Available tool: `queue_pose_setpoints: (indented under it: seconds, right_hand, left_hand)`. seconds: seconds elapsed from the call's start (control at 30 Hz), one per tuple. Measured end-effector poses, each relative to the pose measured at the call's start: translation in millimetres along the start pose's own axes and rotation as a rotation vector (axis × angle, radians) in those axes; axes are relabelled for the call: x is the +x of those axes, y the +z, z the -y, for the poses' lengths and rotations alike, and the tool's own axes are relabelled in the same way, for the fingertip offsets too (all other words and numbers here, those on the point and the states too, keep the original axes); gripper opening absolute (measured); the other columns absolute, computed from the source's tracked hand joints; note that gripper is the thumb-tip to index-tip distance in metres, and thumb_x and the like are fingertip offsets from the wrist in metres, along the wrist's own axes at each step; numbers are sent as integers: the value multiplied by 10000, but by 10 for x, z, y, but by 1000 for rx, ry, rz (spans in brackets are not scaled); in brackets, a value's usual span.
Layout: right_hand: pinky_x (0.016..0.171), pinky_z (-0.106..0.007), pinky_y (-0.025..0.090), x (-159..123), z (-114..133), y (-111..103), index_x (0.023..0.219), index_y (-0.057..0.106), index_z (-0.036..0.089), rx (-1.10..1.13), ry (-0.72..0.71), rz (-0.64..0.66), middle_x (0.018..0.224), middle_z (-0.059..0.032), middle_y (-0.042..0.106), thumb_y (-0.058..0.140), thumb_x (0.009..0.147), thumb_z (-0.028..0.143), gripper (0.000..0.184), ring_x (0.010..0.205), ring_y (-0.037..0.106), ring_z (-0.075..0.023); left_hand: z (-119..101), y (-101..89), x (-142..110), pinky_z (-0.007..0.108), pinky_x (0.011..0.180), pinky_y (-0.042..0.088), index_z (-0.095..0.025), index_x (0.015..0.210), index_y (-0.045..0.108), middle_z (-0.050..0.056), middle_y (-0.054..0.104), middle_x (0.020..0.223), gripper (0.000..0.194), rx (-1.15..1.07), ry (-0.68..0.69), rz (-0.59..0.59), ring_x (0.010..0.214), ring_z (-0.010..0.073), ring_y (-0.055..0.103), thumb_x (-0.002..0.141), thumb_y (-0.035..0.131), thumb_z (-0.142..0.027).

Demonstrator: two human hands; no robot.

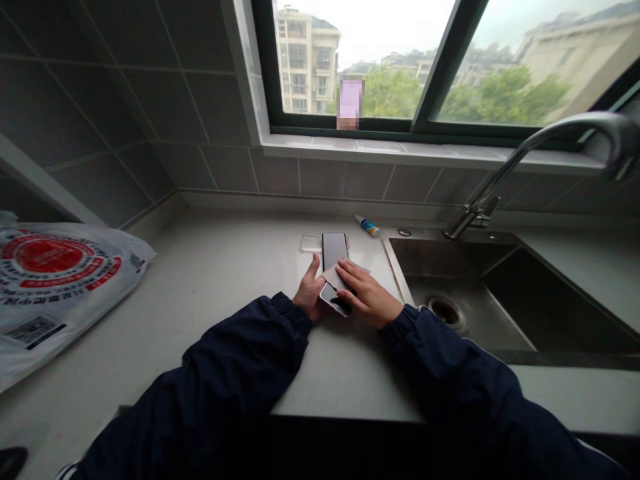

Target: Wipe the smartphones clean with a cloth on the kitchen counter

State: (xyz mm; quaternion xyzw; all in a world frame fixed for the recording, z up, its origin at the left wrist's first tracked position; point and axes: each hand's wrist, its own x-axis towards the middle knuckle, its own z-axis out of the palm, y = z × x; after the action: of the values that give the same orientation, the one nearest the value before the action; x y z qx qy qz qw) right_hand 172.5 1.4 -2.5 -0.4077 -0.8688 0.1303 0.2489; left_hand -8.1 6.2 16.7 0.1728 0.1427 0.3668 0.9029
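A: Fingers?
B: Right fingers [350, 272] open and flat on a pale sheet [331, 275], pressing it across the phone [334, 250]. Right hand [369, 298] sits over the phone's lower half. Left thumb [314, 267] stands against the phone's edge; the rest of the left hand [309, 292] is hidden, so grip unclear.
A: Phone location?
B: Between both hands, on the counter [215, 280], just left of the sink [395, 273].
A: Technique?
B: Keep the sheet flat, spread pressure across all fingers, and brace the edge with the left thumb so the phone can't slide.
A: Count?
B: 2 hands, 1 phone, 1 sheet, 1 clear film [311, 243] beside the phone, 1 tube [368, 225] behind it, 1 faucet [523, 150], 1 bag [50, 267] far left.
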Motion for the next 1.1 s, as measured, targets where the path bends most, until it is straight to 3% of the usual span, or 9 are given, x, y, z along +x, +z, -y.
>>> queue_pose_setpoints:
  seconds: [0.17, 0.4, 0.63, 0.83, 1.1]
  right_hand:
    - [1218, -597, 303, -4, -14, 15, 1558, 405, 188, 17, -2, -14, 1622, -166, 359, 425, 1018, 564, 658, 1516, 310, -342]
    - [1222, -593, 300, 0, -10, 17, 1553, 416, 182, 26, 3, -11, 1620, -163, 364, 409, 1020, 573, 661, 1515, 313, -342]
    - [1221, -594, 300, -6, 7, 16, 1542, 434, 167, 31, 21, -12, 1614, -172, 375, 394, 1018, 591, 676, 1513, 316, -348]
    - [1225, -584, 295, -4, 11, 8, 1543, 431, 156, 18, 27, 3, 1615, -179, 369, 369, 1018, 607, 695, 1515, 312, -346]
    - [1220, -594, 300, -4, -13, 33, 1542, 433, 173, 25, 7, -16, 1611, -173, 380, 386, 1021, 589, 668, 1508, 327, -345]
  left_hand:
    - [8, -1, 5, 437, 991, 496, -144, 1484, 478, 183, 654, 1266, 802, 3, 11, -12, 1148, 318, 653, 969, 228, -706]
    - [-10, 75, -20, 434, 991, 497, -134, 1503, 459, 190, 651, 1278, 822, -12, -4, -35, 1129, 320, 663, 972, 197, -704]
    - [-2, 14, 0, 443, 1027, 472, -127, 1515, 441, 197, 641, 1304, 847, 16, -4, -4, 1168, 331, 647, 960, 218, -727]
    - [-15, 75, -22, 444, 1053, 451, -103, 1514, 433, 201, 639, 1305, 870, 12, -11, -8, 1196, 328, 633, 968, 138, -713]
    - [-10, 35, -15, 437, 1010, 482, -124, 1495, 461, 196, 641, 1291, 852, 20, -9, -6, 1147, 322, 654, 962, 176, -725]
